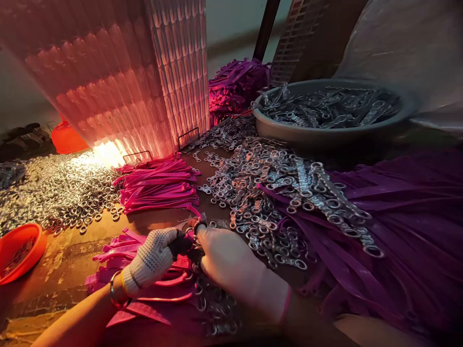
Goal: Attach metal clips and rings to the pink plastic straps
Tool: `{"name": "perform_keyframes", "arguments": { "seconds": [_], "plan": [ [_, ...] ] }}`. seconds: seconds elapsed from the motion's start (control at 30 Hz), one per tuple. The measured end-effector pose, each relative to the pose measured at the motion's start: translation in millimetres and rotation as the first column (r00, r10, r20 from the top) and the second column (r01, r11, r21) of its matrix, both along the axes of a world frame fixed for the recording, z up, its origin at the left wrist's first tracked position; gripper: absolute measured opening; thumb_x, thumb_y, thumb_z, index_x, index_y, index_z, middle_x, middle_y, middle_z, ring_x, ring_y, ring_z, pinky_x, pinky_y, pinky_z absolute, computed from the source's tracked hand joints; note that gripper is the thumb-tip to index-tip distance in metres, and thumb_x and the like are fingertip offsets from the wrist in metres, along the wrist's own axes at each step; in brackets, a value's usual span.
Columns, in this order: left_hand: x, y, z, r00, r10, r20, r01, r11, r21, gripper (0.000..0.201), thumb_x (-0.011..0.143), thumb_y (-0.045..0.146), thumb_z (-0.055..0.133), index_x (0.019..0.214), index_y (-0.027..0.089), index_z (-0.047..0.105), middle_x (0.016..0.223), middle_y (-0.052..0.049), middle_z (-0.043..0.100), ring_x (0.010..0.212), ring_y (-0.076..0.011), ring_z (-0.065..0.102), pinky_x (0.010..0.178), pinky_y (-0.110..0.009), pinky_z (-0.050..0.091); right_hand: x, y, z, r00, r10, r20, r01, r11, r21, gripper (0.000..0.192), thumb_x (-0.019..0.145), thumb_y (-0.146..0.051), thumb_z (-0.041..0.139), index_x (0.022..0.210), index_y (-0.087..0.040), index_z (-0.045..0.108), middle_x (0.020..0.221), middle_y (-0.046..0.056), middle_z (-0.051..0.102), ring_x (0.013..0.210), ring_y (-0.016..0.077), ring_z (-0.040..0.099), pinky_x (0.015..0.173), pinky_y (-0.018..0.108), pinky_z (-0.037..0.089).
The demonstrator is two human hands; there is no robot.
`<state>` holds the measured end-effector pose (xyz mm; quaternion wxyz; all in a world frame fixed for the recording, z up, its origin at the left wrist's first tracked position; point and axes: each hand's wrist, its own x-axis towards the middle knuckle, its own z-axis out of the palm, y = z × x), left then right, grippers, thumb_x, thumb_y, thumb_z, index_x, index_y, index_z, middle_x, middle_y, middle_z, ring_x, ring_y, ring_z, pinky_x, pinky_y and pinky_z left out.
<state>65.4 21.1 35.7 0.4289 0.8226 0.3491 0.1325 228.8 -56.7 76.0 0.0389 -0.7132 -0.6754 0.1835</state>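
My left hand (154,260), in a white dotted knit glove with dark fingertips, pinches a pink plastic strap (170,279) near the table's front. My right hand (231,262), in a pale glove, meets it fingertip to fingertip, closed on a small metal ring clip (198,225) at the strap's end. Both hands rest over a pile of pink straps (119,255). Just right of them lies a heap of metal ring clips (267,202).
A neat stack of pink straps (159,185) lies behind the hands. Loose metal rings (61,193) cover the left. An orange bowl (20,250) sits front left. A grey basin (325,127) of metal parts stands back right. Purple straps (398,217) spread right. A lit ribbed panel (108,82) stands behind.
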Motion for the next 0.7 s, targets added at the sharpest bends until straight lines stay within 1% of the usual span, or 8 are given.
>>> {"name": "perform_keyframes", "arguments": {
  "seconds": [0.07, 0.1, 0.17, 0.27, 0.43, 0.53, 0.6, 0.7],
  "plan": [
    [-1, -5, -4.1, 1.0, -0.028, -0.014, 0.029, 0.997, 0.066, 0.019, 0.087, 0.016, 0.048, 0.08, 0.014, 0.066, 0.078, -0.004, 0.067, 0.071, -0.014, 0.055, 0.066, -0.023, 0.04, 0, 0, -5.7, 0.998, -0.06, 0.009, 0.06, 0.998, -0.032, 0.032, 0.075, -0.006, 0.052, 0.103, -0.016, 0.062, 0.089, 0.011, 0.074, 0.084, 0.0244, 0.07, 0.062, 0.029, 0.038],
    [-1, -6, -5.0, 0.999, -0.037, -0.026, 0.04, 0.995, 0.091, 0.019, 0.086, 0.014, 0.048, 0.078, 0.014, 0.065, 0.075, -0.003, 0.067, 0.069, -0.0133, 0.054, 0.064, -0.023, 0.039, 0, -1, -9.3, 0.998, -0.056, 0.018, 0.057, 0.998, -0.023, 0.03, 0.076, -0.007, 0.052, 0.102, -0.016, 0.062, 0.087, 0.011, 0.074, 0.083, 0.0246, 0.071, 0.06, 0.029, 0.037],
    [-1, -7, -4.0, 0.997, -0.06, -0.042, 0.064, 0.99, 0.129, 0.018, 0.083, 0.009, 0.047, 0.074, 0.014, 0.062, 0.073, -0.002, 0.065, 0.066, -0.0123, 0.052, 0.062, -0.022, 0.037, -1, -2, -16.4, 0.999, 0.01, 0.036, -0.012, 0.999, 0.034, 0.025, 0.076, -0.01, 0.052, 0.098, -0.016, 0.063, 0.084, 0.011, 0.074, 0.079, 0.025, 0.071, 0.059, 0.029, 0.036],
    [0, -5, 3.7, 0.993, -0.105, -0.061, 0.113, 0.982, 0.153, 0.017, 0.082, 0.007, 0.046, 0.07, 0.014, 0.058, 0.069, -0.001, 0.061, 0.063, -0.0108, 0.048, 0.059, -0.021, 0.033, -2, -4, -23.2, 0.993, 0.091, 0.08, -0.1, 0.989, 0.107, 0.02, 0.076, -0.013, 0.052, 0.093, -0.014, 0.063, 0.077, 0.012, 0.073, 0.074, 0.0255, 0.07, 0.056, 0.029, 0.033],
    [2, -1, 12.3, 0.984, -0.151, -0.096, 0.166, 0.97, 0.179, 0.02, 0.086, 0.013, 0.047, 0.068, 0.014, 0.054, 0.066, 0.0, 0.056, 0.061, -0.0101, 0.044, 0.059, -0.022, 0.032, -6, -3, -27.9, 0.985, 0.114, 0.131, -0.132, 0.981, 0.141, 0.018, 0.075, -0.013, 0.051, 0.089, -0.013, 0.062, 0.073, 0.013, 0.072, 0.072, 0.0258, 0.07, 0.054, 0.03, 0.029],
    [-1, 0, 14.1, 0.979, -0.163, -0.119, 0.186, 0.958, 0.22, 0.017, 0.082, 0.008, 0.046, 0.069, 0.015, 0.056, 0.067, 0.0, 0.057, 0.061, -0.0108, 0.045, 0.058, -0.022, 0.033, -9, -5, -28.4, 0.982, 0.123, 0.144, -0.146, 0.976, 0.161, 0.017, 0.075, -0.014, 0.051, 0.088, -0.013, 0.062, 0.073, 0.013, 0.071, 0.072, 0.0253, 0.07, 0.054, 0.031, 0.028],
    [-8, 3, 22.5, 0.965, -0.2, -0.168, 0.24, 0.933, 0.268, 0.017, 0.075, 0.004, 0.047, 0.073, 0.016, 0.059, 0.07, -0.001, 0.061, 0.064, -0.0121, 0.049, 0.06, -0.022, 0.035, -10, -7, -26.0, 0.977, 0.159, 0.145, -0.183, 0.968, 0.17, 0.016, 0.077, -0.014, 0.051, 0.087, -0.014, 0.062, 0.073, 0.014, 0.071, 0.072, 0.025, 0.069, 0.055, 0.031, 0.028],
    [-28, 15, 48.5, 0.924, -0.244, -0.294, 0.338, 0.88, 0.333, 0.023, 0.069, 0.003, 0.049, 0.078, 0.018, 0.064, 0.074, -0.002, 0.066, 0.065, -0.0136, 0.055, 0.061, -0.022, 0.038, -8, -12, -18.4, 0.97, 0.203, 0.135, -0.222, 0.964, 0.144, 0.012, 0.079, -0.016, 0.052, 0.086, -0.015, 0.062, 0.074, 0.013, 0.071, 0.072, 0.0235, 0.068, 0.056, 0.031, 0.029]
  ]
}}
